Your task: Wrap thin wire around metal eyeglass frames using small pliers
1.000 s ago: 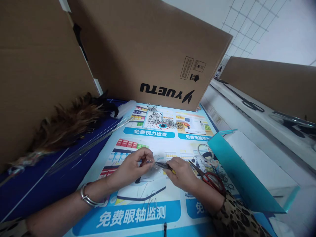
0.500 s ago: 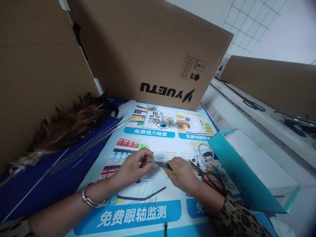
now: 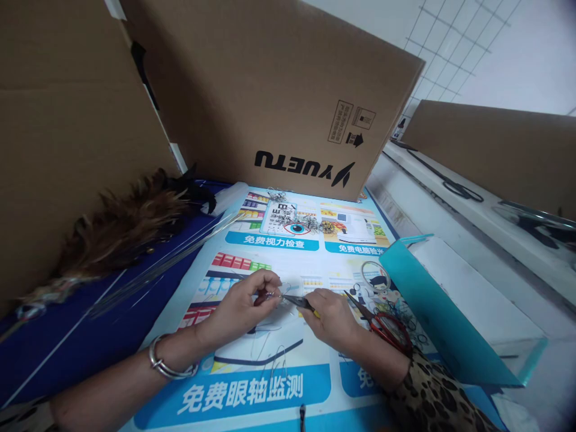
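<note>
My left hand (image 3: 243, 303) pinches a small metal piece of wire (image 3: 272, 294) over a printed poster (image 3: 252, 390). My right hand (image 3: 330, 315) grips small pliers (image 3: 294, 301) with yellow handles, and the jaws meet the wire piece at my left fingertips. Both hands hover just above the poster. A silver bangle (image 3: 159, 360) circles my left wrist. Thin wire loops (image 3: 274, 357) lie on the poster below my hands.
Red-handled scissors (image 3: 382, 324) lie right of my right hand. A teal folder (image 3: 432, 312) stands open at the right. Feathers (image 3: 121, 225) and long wires (image 3: 171, 255) lie at the left. Small metal ornaments (image 3: 310, 225) sit before a large cardboard box (image 3: 279, 102).
Hands stay almost in place; the pliers and wire piece shift only slightly between my fingertips.
</note>
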A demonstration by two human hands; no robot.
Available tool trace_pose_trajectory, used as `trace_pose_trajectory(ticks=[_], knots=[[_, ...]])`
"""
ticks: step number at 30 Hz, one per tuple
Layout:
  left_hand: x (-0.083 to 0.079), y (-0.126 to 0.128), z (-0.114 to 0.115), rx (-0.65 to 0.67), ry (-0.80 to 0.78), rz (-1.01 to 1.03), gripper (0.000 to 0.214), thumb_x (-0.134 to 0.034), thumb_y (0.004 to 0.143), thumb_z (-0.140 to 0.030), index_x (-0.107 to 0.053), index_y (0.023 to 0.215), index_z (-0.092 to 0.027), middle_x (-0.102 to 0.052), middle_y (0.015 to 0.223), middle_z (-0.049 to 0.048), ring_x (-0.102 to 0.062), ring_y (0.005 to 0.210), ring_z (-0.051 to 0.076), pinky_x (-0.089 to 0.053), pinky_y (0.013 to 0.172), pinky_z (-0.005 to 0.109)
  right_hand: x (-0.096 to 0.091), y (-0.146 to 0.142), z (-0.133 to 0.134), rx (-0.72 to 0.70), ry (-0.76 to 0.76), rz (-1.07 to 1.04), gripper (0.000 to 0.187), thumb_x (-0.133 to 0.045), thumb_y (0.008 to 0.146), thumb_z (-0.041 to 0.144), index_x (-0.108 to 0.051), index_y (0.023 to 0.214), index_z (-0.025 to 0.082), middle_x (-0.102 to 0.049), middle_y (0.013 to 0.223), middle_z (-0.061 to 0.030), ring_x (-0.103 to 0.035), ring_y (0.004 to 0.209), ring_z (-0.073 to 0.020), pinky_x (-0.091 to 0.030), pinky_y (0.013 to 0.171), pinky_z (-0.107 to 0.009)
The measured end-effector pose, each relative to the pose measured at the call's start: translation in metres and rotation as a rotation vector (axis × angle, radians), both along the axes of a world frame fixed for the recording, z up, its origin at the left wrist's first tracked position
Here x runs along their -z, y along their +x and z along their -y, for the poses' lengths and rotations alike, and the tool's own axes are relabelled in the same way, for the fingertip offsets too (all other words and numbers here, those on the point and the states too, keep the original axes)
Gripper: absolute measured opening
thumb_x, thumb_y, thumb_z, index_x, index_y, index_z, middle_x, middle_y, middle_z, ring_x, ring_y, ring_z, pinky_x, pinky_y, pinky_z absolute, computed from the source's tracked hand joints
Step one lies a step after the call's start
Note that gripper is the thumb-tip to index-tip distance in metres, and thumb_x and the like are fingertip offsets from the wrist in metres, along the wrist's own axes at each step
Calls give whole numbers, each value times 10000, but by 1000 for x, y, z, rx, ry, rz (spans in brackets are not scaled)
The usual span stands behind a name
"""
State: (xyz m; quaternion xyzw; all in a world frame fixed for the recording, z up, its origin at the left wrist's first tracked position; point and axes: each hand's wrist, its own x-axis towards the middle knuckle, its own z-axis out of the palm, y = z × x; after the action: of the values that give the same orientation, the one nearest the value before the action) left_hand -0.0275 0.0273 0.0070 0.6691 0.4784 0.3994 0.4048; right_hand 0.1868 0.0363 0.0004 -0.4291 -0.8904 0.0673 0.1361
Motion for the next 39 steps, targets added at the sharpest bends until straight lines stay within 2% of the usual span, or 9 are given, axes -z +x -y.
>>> trace_pose_trajectory(ticks=[2,4,8,13,18,27,39], knots=[[0,0,-1,13,-14,23,202,-547,771,-219,-497,964,-194,-565,781,6,-531,705,143,-430,648,253,1,0,0,-1,-16,-22,201,-450,867,337,-551,808,173,-595,792,-50,-535,757,-159,-371,651,-242],[0,-1,-1,13,-5,35,163,-551,771,-228,-522,927,-188,-556,778,7,-527,724,147,-427,669,261,3,1,0,2,-34,-44,201,-446,868,338,-546,804,175,-594,791,-46,-534,752,-155,-372,652,-238],[2,0,-3,8,-15,107,106,-570,759,-247,-527,829,-180,-534,769,4,-508,721,143,-419,667,258,4,1,-1,-5,-68,-89,191,-445,869,334,-542,821,177,-592,790,-40,-531,737,-146,-368,639,-231],[4,1,-4,17,-110,267,143,-604,753,-261,-517,831,-178,-519,778,-1,-492,707,126,-411,636,231,4,2,-1,-16,-98,-120,182,-453,867,329,-535,809,177,-584,781,-34,-525,719,-138,-367,629,-222],[3,1,-3,30,-157,324,144,-616,752,-245,-525,840,-175,-529,777,-5,-494,691,115,-410,623,220,3,1,-1,-25,-98,-129,181,-459,865,329,-540,814,176,-584,784,-36,-527,732,-141,-368,640,-224],[2,2,-3,33,-137,280,167,-646,714,-229,-531,820,-172,-548,770,-2,-502,657,112,-410,593,216,5,1,-2,-32,-91,-146,176,-464,863,327,-538,808,177,-582,780,-32,-524,721,-137,-362,621,-219],[5,2,0,-12,-32,190,100,-590,761,-188,-502,808,-178,-529,771,-4,-501,697,121,-406,631,234,5,1,-1,-24,-81,-139,184,-456,867,337,-534,820,177,-576,794,-38,-521,743,-145,-370,635,-227]])
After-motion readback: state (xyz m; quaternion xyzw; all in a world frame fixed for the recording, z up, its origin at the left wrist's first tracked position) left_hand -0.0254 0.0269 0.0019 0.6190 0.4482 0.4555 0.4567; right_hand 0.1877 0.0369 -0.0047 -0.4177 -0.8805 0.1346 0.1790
